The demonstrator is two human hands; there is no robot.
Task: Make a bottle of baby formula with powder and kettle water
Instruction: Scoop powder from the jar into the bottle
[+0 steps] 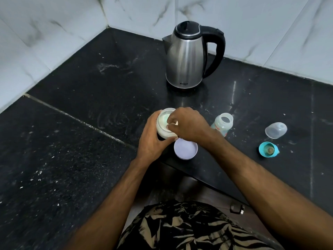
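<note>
My left hand (150, 139) grips a clear jar of white formula powder (164, 123) from the side, near the counter's front edge. My right hand (187, 126) reaches into the jar's open mouth with pinched fingers; what they hold is hidden. The jar's white lid (185, 148) lies upside down just in front of it. An open baby bottle (223, 124) stands to the right, without its top. Its teal ring with the teat (268, 149) and its clear cap (275, 130) lie further right. The steel kettle (187, 56) with a black handle stands behind, lid closed.
The black stone counter (72, 141) runs into a corner of white marble-look wall tiles (45, 33). Specks of white powder dot the counter. The counter's front edge cuts in close to my body, below the lid.
</note>
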